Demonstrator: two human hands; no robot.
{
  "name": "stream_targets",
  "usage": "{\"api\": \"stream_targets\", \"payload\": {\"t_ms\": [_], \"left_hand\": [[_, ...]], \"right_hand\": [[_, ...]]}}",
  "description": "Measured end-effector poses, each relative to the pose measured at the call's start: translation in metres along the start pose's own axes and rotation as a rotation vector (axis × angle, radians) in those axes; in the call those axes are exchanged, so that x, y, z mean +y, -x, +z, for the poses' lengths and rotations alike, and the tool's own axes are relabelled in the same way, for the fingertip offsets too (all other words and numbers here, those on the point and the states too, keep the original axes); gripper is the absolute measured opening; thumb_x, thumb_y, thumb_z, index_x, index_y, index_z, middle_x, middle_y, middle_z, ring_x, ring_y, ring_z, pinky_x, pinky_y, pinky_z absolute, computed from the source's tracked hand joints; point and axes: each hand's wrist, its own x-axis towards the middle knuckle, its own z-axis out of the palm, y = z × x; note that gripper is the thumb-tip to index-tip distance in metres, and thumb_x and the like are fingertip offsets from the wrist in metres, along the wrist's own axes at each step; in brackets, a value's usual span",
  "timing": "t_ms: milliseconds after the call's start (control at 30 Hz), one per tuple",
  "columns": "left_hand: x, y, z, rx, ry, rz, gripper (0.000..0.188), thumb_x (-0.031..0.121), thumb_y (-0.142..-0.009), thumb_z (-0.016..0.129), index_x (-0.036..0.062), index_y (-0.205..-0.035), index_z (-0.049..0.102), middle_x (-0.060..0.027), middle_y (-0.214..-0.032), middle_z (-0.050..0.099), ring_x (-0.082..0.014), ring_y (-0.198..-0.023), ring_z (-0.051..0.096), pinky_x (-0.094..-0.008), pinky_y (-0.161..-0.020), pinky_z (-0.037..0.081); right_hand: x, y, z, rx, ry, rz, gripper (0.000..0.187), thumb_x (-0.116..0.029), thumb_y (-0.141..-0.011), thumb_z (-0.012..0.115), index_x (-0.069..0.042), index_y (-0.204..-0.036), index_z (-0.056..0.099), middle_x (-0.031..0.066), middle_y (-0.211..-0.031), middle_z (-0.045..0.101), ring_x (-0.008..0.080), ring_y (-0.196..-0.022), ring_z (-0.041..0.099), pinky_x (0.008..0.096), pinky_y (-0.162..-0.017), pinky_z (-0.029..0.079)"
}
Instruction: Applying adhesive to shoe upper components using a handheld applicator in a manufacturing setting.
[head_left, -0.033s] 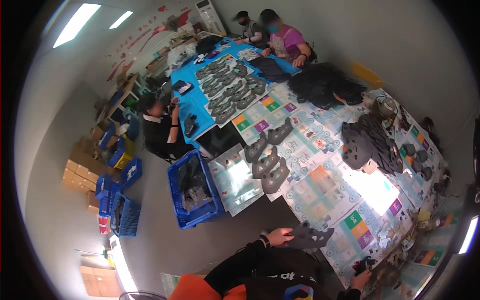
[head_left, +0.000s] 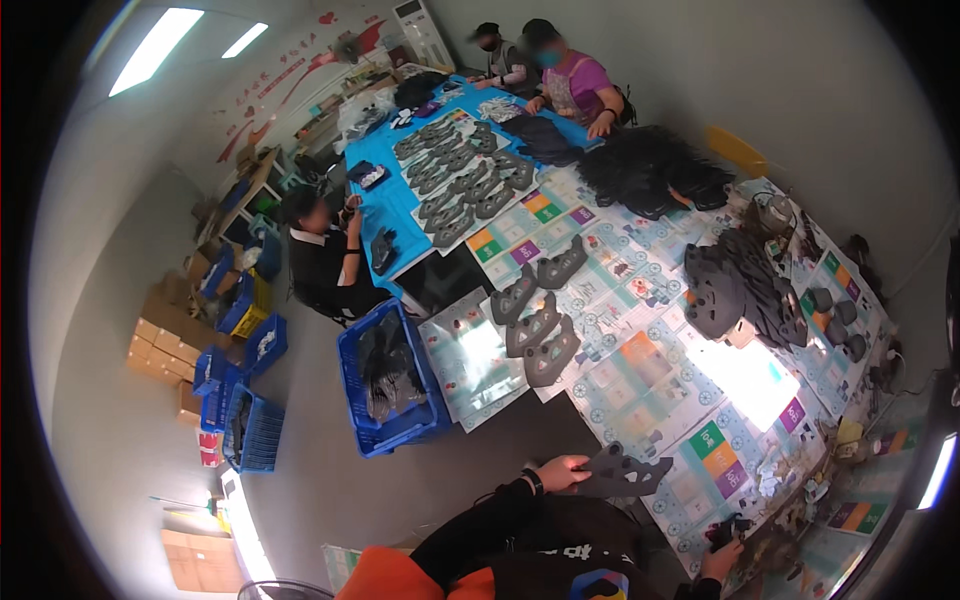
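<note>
My left hand [head_left: 565, 475] has its fingers closed on one end of a flat dark grey foam-like pad [head_left: 628, 477] with cut-out holes. The pad sits over the table's near edge. At the lower right, my right hand [head_left: 722, 558] is closed around a small black object [head_left: 727, 530], whose kind I cannot make out. Farther in, several similar cut-out pads [head_left: 552, 350] lie in a loose cluster on the table. A thick stack of dark grey pads [head_left: 715, 295] rests to the right of them.
A printed sheet [head_left: 690, 420] covers the near table, with small dark cups [head_left: 832, 320] and clutter at right. Left stands a blue crate [head_left: 440, 425] holding dark pieces. Three people work around the blue-covered far end [head_left: 400, 215]. A black heap [head_left: 650, 170] lies at the far right.
The whole view has shifted very slightly. Both hands keep their hold, and nothing else has visibly moved.
</note>
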Motion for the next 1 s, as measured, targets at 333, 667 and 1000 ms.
{"api": "stream_targets", "payload": {"t_ms": [333,667,1000], "left_hand": [[0.017,-0.027,0.038,-0.207,-0.119,0.117,0.026,0.020,-0.099,0.060,0.0035,-0.118,0.062,-0.0022,-0.091,0.065,-0.0093,-0.068,0.063,-0.0268,-0.060,0.054],[-0.001,-0.014,0.028,-0.113,0.114,-0.044,0.029,0.022,-0.104,0.051,0.0041,-0.128,0.053,-0.0062,-0.105,0.069,-0.0143,-0.062,0.071,-0.0239,-0.050,0.050],[-0.009,-0.070,0.037,-0.209,0.147,-0.045,0.036,0.024,-0.103,0.054,0.0025,-0.132,0.051,-0.0081,-0.106,0.069,-0.0162,-0.059,0.070,-0.0266,-0.048,0.050]], "right_hand": [[0.079,-0.049,0.037,0.319,-0.060,-0.501,0.052,-0.003,-0.072,0.076,0.000,-0.118,0.053,0.0197,-0.107,0.059,0.0345,-0.092,0.064,0.0409,-0.077,0.054],[-0.047,0.002,-0.072,-0.051,-0.648,0.070,0.044,-0.010,-0.089,0.066,0.006,-0.129,0.058,0.0186,-0.123,0.067,0.0317,-0.111,0.062,0.0418,-0.093,0.048],[-0.013,-0.059,-0.039,-0.255,-0.946,0.307,0.013,-0.005,-0.081,0.069,0.002,-0.091,0.070,0.0044,-0.075,0.064,0.0171,-0.063,0.057,0.0339,-0.056,0.048]]}}
